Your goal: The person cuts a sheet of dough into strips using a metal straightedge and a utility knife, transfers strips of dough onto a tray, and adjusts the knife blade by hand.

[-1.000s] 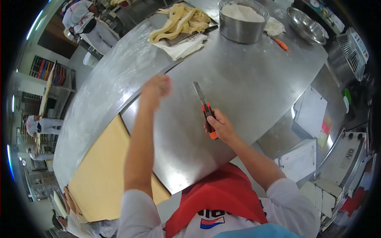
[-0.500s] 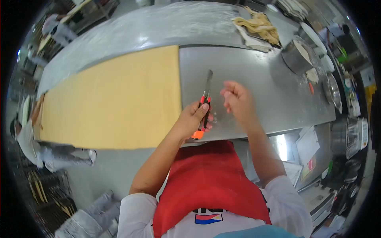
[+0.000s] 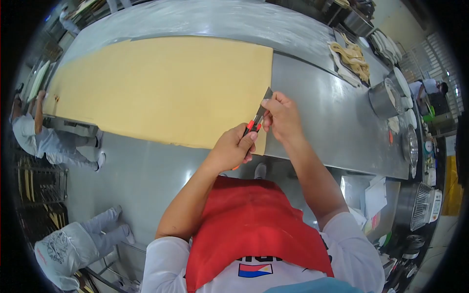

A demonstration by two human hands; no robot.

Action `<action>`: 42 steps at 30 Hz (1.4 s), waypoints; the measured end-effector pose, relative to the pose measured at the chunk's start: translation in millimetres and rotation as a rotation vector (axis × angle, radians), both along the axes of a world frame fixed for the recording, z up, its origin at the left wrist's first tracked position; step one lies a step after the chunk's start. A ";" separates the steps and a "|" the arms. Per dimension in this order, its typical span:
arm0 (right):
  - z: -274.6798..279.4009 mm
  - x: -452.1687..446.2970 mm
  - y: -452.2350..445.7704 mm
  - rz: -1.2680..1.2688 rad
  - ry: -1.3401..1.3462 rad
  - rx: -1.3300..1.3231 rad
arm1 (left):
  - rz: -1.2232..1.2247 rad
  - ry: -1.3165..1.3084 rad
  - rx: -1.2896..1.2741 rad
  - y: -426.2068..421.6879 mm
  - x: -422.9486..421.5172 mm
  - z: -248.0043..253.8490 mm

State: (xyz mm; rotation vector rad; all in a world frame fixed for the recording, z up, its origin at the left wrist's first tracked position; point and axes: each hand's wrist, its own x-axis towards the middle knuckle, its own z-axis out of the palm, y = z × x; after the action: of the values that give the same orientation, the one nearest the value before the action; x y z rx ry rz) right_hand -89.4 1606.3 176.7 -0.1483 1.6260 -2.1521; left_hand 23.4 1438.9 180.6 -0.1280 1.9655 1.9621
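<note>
My left hand (image 3: 233, 148) is closed round the red and black handle of a utility knife (image 3: 252, 126), whose long metal blade is extended and points away from me. The fingers of my right hand (image 3: 284, 117) are closed, pinching that blade partway along, below its tip. Both hands are held over the near right corner of a large yellow dough sheet (image 3: 161, 88), which lies flat on the steel table (image 3: 312, 102).
Strips of dough (image 3: 352, 57) lie on a cloth-lined tray at the back right. A metal pot (image 3: 383, 100) with white powder and a steel bowl (image 3: 410, 146) stand at the right. One person (image 3: 39, 129) touches the dough's far left end; another (image 3: 73, 249) is behind at lower left.
My right hand has moved left and taken hold of the blade. The knife has tilted to the right. My view has shifted, so the dough sits farther right under my hands.
</note>
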 end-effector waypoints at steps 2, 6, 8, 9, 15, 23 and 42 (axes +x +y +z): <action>3.7 6.1 -11.7 0.015 -0.041 -0.019 | 0.017 0.010 -0.034 -7.9 7.5 1.7; 9.7 14.5 -35.1 0.042 0.064 -0.037 | 0.095 -0.034 0.091 -20.4 20.1 1.8; 7.7 9.9 -39.9 0.084 0.109 -0.022 | 0.148 -0.040 0.100 -21.7 25.2 3.8; 2.6 4.2 -38.4 0.118 0.118 -0.009 | 0.157 -0.016 0.068 -20.4 27.5 5.0; 2.3 2.1 -37.9 0.145 0.076 -0.037 | 0.198 -0.019 0.034 -11.9 30.2 7.3; 12.4 -12.3 -0.1 0.072 0.098 -0.093 | 0.172 -0.034 -0.095 24.5 8.8 20.2; -16.5 -27.2 120.3 -0.195 0.059 -0.213 | -0.124 -0.039 -0.311 110.6 -49.2 27.4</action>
State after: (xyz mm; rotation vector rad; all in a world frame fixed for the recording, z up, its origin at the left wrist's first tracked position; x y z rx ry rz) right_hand -116.6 1726.7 160.2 -0.1222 1.4931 -2.4901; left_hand -25.8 1549.5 208.0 -0.1184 2.1833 1.5568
